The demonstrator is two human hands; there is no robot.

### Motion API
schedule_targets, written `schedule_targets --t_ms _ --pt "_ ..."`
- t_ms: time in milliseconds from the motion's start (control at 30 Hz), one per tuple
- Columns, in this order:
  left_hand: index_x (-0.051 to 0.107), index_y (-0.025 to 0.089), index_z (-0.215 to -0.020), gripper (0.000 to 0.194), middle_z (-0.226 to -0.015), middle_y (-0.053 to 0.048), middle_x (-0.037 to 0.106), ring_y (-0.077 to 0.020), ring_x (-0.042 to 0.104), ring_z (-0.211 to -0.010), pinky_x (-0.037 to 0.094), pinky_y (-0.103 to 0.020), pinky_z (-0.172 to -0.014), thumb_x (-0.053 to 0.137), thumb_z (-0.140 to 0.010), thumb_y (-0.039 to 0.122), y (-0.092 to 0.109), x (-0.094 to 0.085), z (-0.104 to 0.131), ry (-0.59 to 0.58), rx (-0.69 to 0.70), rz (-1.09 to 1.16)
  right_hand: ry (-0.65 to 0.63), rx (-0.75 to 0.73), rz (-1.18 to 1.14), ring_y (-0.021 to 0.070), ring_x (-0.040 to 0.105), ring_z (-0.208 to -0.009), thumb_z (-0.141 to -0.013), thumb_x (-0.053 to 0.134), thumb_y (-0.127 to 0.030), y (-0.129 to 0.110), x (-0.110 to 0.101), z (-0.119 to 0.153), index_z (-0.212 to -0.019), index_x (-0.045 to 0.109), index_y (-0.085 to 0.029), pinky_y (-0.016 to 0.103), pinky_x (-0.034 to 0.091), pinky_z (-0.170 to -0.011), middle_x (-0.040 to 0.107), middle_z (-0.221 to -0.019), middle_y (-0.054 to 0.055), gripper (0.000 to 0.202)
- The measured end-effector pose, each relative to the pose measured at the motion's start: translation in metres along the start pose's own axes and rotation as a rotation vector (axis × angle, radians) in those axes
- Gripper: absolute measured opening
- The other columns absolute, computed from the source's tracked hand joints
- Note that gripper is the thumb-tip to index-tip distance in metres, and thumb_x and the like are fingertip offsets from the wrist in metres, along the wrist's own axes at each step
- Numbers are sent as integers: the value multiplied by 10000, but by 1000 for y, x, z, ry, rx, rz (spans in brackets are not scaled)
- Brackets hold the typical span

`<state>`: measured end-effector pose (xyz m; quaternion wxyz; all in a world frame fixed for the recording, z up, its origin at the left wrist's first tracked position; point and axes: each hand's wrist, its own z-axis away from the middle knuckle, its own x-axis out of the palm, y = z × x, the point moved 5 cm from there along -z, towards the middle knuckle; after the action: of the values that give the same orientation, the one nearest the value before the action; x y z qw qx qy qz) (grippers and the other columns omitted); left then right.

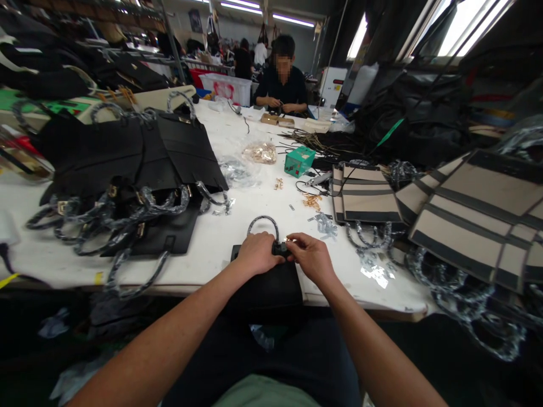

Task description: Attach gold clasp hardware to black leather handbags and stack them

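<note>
One black bag (269, 291), handle loop (263, 217) pointing away

Left hand (259, 253) clamps bag's top edge; bag overhangs counter's (206, 270) near edge, long axis unclear; dark tab (280, 247) sits between hands, about equally near; right hand (311, 254) pinches tab's right end.

Ceiling tubes (241, 8) glaring white at 12 o'clock; window (470, 28) blown out between 1 and 2. Tabletop (254, 200) pale, evenly lit, shadows soft; under its edge, 6 to 8 o'clock, near black. Hard glints off shiny scraps (377, 275) at 4. Black bag (267, 291) below my fingers (299, 242) loses detail in its own darkness. Wide lens stretches my forearms (169, 333) toward 5 and 7. Far background soft; person (280, 85) at 12 partly pixelated.
</note>
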<state>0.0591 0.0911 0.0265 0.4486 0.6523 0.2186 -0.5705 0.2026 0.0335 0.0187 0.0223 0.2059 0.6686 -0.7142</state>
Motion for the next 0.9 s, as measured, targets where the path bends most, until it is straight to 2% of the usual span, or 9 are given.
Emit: schedule_targets --t_ms 133,233,300,433,567,667,733,833,900 --pt "674 225 -897 468 -943 -114 698 -329 646 -906 441 -394 -788 707 -648 619 -5 3 0 1 -9 15 -63 -72 142 187 706 -688 -775 636 -284 -15 -1 -4 -943 738 -249 290 546 -644 746 -859 7 199" --pt "685 228 -919 492 -944 -113 704 -331 649 -889 444 -378 -732 693 -644 636 -9 5 -2 -31 -8 58 -83 -68 267 208 706 -765 -770 616 -249 -18 -12 -3 -959 758 -255 319 541 -724 757 -850 12 236" --pt "694 229 -914 468 -940 -108 709 -325 653 -872 441 -361 -697 694 -643 611 -12 4 -4 -64 -2 85 -98 -54 277 210 705 -763 -806 591 -285 -14 -17 -2 -922 767 -256 327 535 -741 753 -789 8 213" --pt "708 241 -898 380 -921 -76 718 -286 659 -848 429 -317 -656 707 -639 519 -15 1 -8 -123 13 113 -101 -18 174 195 693 -709 -802 624 -348 4 -14 -3 -864 752 -229 323 543 -721 737 -750 5 186" --pt "711 246 -900 363 -866 -60 717 -267 658 -805 418 -305 -626 711 -636 495 -17 1 -11 -164 11 119 -96 2 131 199 693 -745 -770 662 -350 15 -11 -7 -992 729 -232 335 552 -723 743 -841 19 261" --pt "708 239 -921 395 -893 -75 720 -288 656 -819 424 -322 -635 717 -628 503 -18 4 -13 -168 6 108 -79 -37 243 198 688 -737 -770 657 -334 7 -14 -7 -943 738 -239 331 539 -714 740 -860 30 213" --pt "703 235 -950 431 -920 -86 721 -301 655 -836 428 -330 -643 719 -623 515 -19 6 -14 -163 1 98 -73 -30 285 190 684 -691 -775 641 -319 -1 -13 -7 -882 728 -227 311 524 -672 727 -771 21 166" --pt "696 238 -976 468 -945 -91 719 -306 654 -848 431 -333 -653 721 -616 537 -20 9 -15 -151 -6 83 -83 35 247 177 670 -612 -785 618 -316 -8 -6 -4 -836 693 -213 274 493 -590 690 -632 -5 137" --pt "694 241 -978 471 -950 -91 717 -307 654 -851 433 -334 -656 724 -613 538 -20 10 -14 -143 -7 78 -83 41 240 174 667 -606 -786 619 -325 -11 1 -1 -819 680 -216 260 478 -565 693 -638 -7 129"
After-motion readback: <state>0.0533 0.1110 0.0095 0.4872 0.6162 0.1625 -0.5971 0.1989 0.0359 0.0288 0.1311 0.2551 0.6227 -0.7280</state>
